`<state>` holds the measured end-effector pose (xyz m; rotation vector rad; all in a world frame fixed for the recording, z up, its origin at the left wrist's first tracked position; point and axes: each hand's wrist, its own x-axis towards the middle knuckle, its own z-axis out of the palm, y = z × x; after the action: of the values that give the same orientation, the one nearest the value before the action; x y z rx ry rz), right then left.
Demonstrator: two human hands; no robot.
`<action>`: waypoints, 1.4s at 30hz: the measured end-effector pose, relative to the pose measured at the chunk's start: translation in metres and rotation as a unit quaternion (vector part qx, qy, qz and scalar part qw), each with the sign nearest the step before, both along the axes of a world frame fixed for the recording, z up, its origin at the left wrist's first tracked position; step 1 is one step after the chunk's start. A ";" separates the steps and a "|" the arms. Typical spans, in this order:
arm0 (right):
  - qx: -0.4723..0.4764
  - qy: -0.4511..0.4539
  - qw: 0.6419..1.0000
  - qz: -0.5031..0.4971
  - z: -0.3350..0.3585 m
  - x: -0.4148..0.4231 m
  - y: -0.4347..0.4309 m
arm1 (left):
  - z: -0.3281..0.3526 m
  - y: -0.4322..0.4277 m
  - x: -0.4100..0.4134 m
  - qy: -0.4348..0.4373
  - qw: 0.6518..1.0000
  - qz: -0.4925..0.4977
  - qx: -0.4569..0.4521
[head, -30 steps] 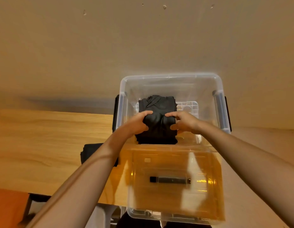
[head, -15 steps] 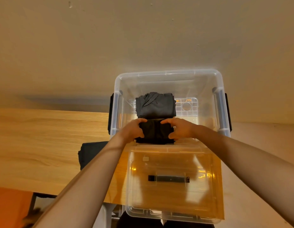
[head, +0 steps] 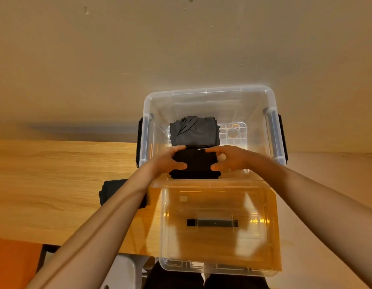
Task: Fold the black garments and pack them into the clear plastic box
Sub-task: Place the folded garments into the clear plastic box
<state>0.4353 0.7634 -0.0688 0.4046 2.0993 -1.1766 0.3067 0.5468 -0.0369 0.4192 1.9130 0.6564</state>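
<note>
Clear plastic box (head: 208, 91): translucent, rounded corners, moulded grid on its floor, black latches (head: 139, 138) on both side walls; it stands at the right end of the wooden table (head: 56, 184), against a plain beige wall (head: 118, 69).

Inside, at the far end, a dark grey folded garment (head: 193, 132): soft matte knit, squarish bundle, a diagonal crease across the top, long axis across the box, left to right.

Just in front of it and touching its near edge, a folded black garment (head: 194, 163): denser and darker, fine ribbing just visible, a compact rectangle; long axis also left to right, near edge close to the box's near wall; whether it is resting on the box floor I can't tell.

Left hand (head: 170, 161) grips the bundle's left end, fingers curled over the far edge, thumb on the near side; right hand (head: 229, 158) mirrors it on the right end; both narrow, closed on fabric.

Lid (head: 218, 243): clear, glossy, flat on the table's near right corner, just in front of the box; black handle strip (head: 212, 222) across its middle.

Third dark garment (head: 112, 190) lies on the table left of the lid, partly hidden by the left forearm.
</note>
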 end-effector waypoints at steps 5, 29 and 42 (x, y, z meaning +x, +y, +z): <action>-0.011 0.128 0.990 -0.052 0.041 0.010 -0.021 | 0.059 -0.036 -0.004 0.024 0.996 -0.032 0.085; -0.057 0.134 0.977 -0.156 0.015 -0.001 -0.305 | -0.023 -0.306 -0.029 0.056 0.985 0.166 0.008; -0.010 0.029 0.980 -0.197 -0.059 -0.032 -0.329 | -0.081 -0.288 -0.036 0.052 0.987 0.134 -0.074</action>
<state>0.4034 0.4340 -0.1281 0.8137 2.1138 -1.4451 0.2712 0.2588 -0.1183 0.1041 2.1234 0.6697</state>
